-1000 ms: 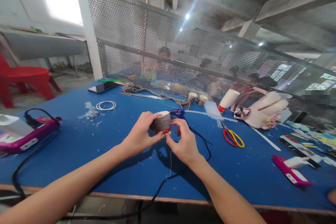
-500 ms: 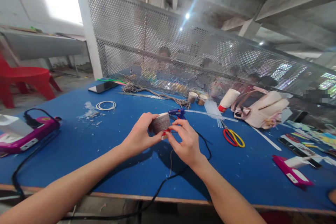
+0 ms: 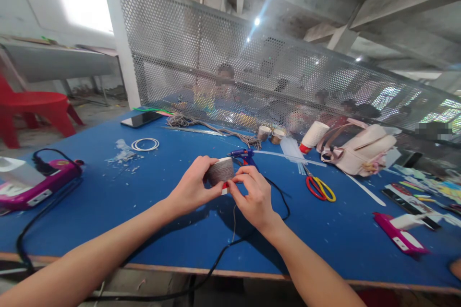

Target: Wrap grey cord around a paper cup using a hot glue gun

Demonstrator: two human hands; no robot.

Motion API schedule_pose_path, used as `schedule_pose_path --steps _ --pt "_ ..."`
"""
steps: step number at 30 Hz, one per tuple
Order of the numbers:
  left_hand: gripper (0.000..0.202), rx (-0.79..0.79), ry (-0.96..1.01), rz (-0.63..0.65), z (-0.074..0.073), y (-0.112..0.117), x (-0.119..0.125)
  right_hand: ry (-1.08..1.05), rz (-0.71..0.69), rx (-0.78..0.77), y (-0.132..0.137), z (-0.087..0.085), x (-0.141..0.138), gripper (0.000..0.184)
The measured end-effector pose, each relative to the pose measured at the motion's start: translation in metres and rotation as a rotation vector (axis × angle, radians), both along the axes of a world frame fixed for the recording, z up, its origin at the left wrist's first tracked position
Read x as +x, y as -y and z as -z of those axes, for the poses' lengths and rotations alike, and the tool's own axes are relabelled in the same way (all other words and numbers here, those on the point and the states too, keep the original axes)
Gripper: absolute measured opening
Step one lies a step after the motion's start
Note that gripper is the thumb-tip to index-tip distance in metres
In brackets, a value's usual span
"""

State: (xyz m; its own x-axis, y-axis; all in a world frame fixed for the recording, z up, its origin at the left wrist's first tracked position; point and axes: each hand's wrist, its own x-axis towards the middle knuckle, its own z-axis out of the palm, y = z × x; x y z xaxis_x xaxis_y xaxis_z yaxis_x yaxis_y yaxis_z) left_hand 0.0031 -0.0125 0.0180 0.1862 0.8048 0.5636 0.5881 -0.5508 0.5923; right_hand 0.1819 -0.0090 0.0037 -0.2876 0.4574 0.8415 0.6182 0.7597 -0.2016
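**Paper cup (image 3: 221, 171) tips lower, its white bottom edge in fuller view**

The cup, wound in grey cord around most of its side, sits just above the bench (image 3: 173, 244), between both hands and near the middle of the view. Its latest shift is small: it hangs slightly lower, and a red patch with white beneath it now shows clearly under the windings. That suggests the wrap covers the upper part while this lower strip stays bare.

The left hand (image 3: 196, 181) grips the cup from the side, fingers behind and thumb low. The right hand (image 3: 254, 196) has its thumb and forefinger brought together at the cup's lower edge, apparently pinching the grey cord (image 3: 235, 224), whose loose end trails below; the exact contact is too small to confirm.

Against the earliest frame, the right fingertips lie closer in to the cup, and more of the blue glue gun's (image 3: 242, 154) nozzle appears behind it. Beyond the perforated screen (image 3: 165, 33), one person's head has shifted. The red-and-yellow scissors (image 3: 320, 189), the stacked paper cups (image 3: 314, 137) and the white ring (image 3: 145, 145) lie as they did.
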Motion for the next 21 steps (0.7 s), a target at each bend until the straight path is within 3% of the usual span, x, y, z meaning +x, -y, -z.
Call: schedule_pose_path --steps 21 --pt "0.018 -0.047 0.075 -0.017 -0.0022 0.0018 0.0002 -0.135 -0.108 -0.159 0.0024 0.0001 -0.0057 0.013"
